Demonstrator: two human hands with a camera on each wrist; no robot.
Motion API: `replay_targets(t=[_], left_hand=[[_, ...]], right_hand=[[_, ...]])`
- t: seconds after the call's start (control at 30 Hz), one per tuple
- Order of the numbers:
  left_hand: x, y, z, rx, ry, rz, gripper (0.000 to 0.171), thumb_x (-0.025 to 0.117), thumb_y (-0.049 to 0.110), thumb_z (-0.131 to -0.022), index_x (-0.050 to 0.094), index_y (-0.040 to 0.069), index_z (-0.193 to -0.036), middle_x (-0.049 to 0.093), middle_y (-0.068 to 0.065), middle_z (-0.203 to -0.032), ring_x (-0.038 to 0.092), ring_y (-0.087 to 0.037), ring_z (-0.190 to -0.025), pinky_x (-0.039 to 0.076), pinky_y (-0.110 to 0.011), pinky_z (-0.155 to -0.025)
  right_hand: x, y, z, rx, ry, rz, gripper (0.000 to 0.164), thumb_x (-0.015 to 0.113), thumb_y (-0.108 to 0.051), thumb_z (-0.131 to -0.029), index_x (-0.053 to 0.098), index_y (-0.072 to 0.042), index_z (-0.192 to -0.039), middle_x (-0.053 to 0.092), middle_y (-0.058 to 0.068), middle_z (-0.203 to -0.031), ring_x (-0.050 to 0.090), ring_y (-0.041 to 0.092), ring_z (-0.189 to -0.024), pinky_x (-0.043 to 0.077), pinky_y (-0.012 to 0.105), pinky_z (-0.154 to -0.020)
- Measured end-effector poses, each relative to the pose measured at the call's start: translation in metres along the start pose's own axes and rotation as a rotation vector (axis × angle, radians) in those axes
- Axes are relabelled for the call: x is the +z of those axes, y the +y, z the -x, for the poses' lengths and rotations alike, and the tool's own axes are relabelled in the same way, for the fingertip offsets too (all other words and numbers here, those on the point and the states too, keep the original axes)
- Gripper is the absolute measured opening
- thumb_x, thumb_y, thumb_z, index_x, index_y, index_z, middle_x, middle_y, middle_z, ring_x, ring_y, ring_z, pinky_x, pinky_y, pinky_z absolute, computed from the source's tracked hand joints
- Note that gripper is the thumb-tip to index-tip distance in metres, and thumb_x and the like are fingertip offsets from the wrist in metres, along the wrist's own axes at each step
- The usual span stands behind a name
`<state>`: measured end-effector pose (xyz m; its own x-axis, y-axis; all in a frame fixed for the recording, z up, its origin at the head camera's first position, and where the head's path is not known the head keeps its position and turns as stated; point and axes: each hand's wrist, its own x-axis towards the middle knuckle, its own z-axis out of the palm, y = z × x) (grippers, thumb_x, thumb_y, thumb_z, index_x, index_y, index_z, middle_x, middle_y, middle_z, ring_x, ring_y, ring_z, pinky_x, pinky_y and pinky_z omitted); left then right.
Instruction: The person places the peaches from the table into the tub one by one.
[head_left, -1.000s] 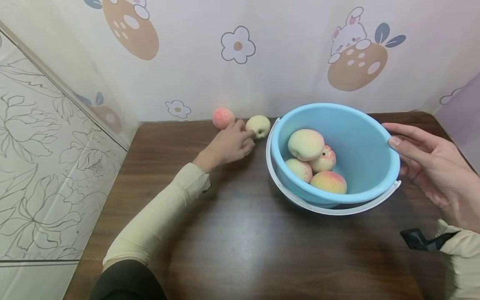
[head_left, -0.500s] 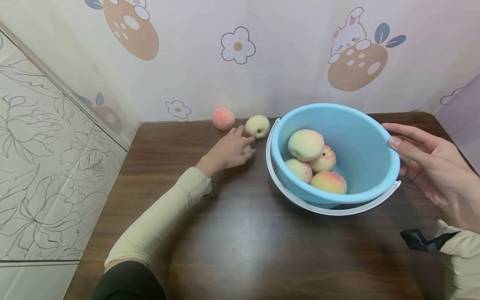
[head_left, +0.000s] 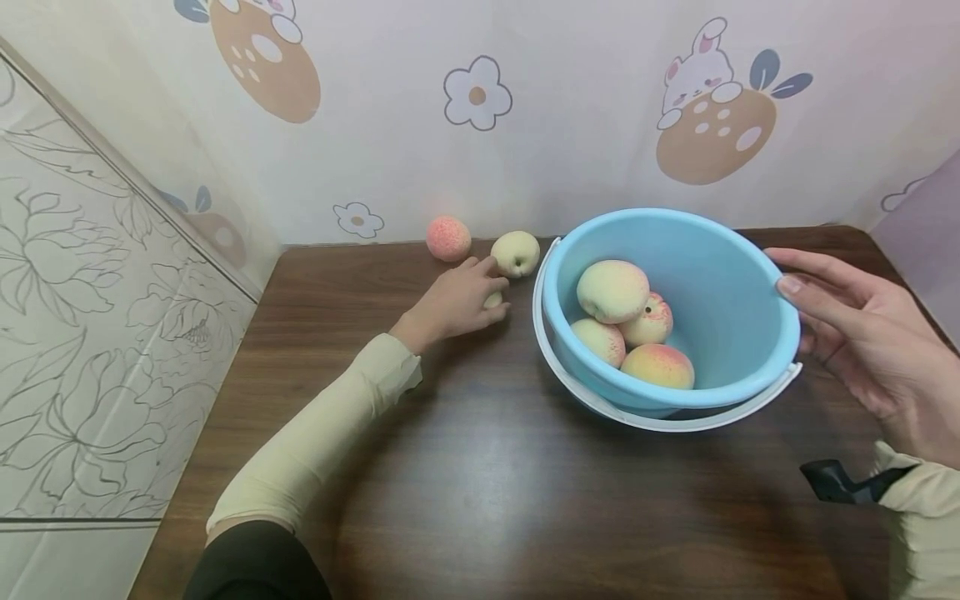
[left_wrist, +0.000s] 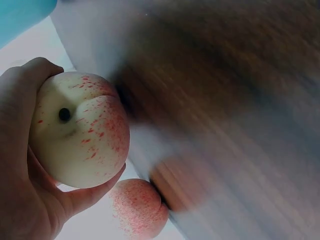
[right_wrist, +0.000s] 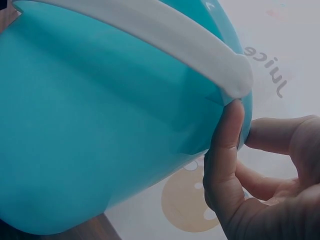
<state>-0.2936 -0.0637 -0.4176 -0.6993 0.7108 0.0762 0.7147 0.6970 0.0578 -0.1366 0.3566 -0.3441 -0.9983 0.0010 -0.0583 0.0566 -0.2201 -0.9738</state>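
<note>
My left hand (head_left: 456, 303) is at the back of the table, left of the bucket. Its thumb and fingers curl round a pale peach (left_wrist: 80, 132) with red specks and a dark hole, largely covered by the hand in the head view. My right hand (head_left: 881, 333) pinches the right rim of a light blue bucket (head_left: 723, 321), near where the white handle (right_wrist: 165, 37) joins it. Several peaches lie inside the bucket, one pale peach (head_left: 612, 291) on top and a yellow-red peach (head_left: 658, 367) nearest me.
A pink-red peach (head_left: 448, 239) and a pale peach (head_left: 516, 254) sit by the wall at the table's back edge, close beyond my left hand. The brown wooden table (head_left: 480, 483) meets a patterned wall (head_left: 570, 108) behind and a tiled panel (head_left: 75, 333) on the left.
My left hand has shifted slightly towards me around the peach. My right hand and the bucket have stayed in place.
</note>
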Motion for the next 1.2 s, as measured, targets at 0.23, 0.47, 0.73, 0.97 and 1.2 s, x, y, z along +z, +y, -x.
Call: replay_targets(t=[0.23, 0.47, 0.73, 0.97, 1.2], left_hand=[[-0.011, -0.001, 0.003, -0.002, 0.027, -0.027, 0.032, 0.060, 0.040, -0.099, 0.073, 0.016, -0.116, 0.059, -0.008, -0.116, 0.056, -0.028, -0.101, 0.055, -0.043, -0.076], [-0.026, -0.003, 0.004, 0.009, 0.081, -0.048, 0.032, 0.060, 0.040, -0.099, 0.074, 0.019, -0.120, 0.059, -0.008, -0.112, 0.055, -0.027, -0.096, 0.052, -0.042, -0.072], [-0.048, -0.002, 0.006, 0.015, 0.130, -0.054, 0.026, 0.059, 0.040, -0.100, 0.073, 0.021, -0.111, 0.060, -0.005, -0.110, 0.054, -0.026, -0.093, 0.050, -0.040, -0.068], [-0.066, 0.002, 0.004, 0.061, 0.202, -0.093, 0.021, 0.062, 0.035, -0.099, 0.073, 0.018, -0.104, 0.060, -0.006, -0.102, 0.052, -0.029, -0.086, 0.046, -0.042, -0.077], [-0.084, 0.008, 0.002, 0.065, 0.213, -0.100, 0.026, 0.060, 0.038, -0.100, 0.073, 0.017, -0.109, 0.060, -0.008, -0.109, 0.052, -0.028, -0.090, 0.048, -0.042, -0.074]], right_hand=[[0.000, 0.000, 0.001, -0.008, -0.009, -0.009, 0.045, 0.053, 0.006, -0.103, 0.061, -0.012, -0.144, 0.074, -0.001, -0.124, 0.079, 0.016, -0.085, 0.062, 0.030, -0.063], [0.000, 0.001, 0.001, -0.022, -0.007, 0.015, 0.045, 0.054, 0.006, -0.103, 0.061, -0.012, -0.144, 0.074, -0.001, -0.122, 0.079, 0.016, -0.083, 0.062, 0.029, -0.062], [0.000, 0.001, 0.000, -0.019, -0.015, -0.019, 0.045, 0.053, 0.008, -0.103, 0.061, -0.011, -0.143, 0.074, 0.001, -0.122, 0.079, 0.017, -0.085, 0.063, 0.031, -0.063], [0.000, 0.001, 0.000, -0.028, -0.018, 0.003, 0.045, 0.053, 0.007, -0.103, 0.061, -0.012, -0.143, 0.075, 0.000, -0.121, 0.079, 0.015, -0.084, 0.062, 0.028, -0.062], [0.001, 0.000, 0.001, -0.042, -0.032, -0.012, 0.045, 0.052, 0.008, -0.103, 0.061, -0.011, -0.143, 0.075, 0.001, -0.120, 0.078, 0.015, -0.082, 0.061, 0.027, -0.060]])
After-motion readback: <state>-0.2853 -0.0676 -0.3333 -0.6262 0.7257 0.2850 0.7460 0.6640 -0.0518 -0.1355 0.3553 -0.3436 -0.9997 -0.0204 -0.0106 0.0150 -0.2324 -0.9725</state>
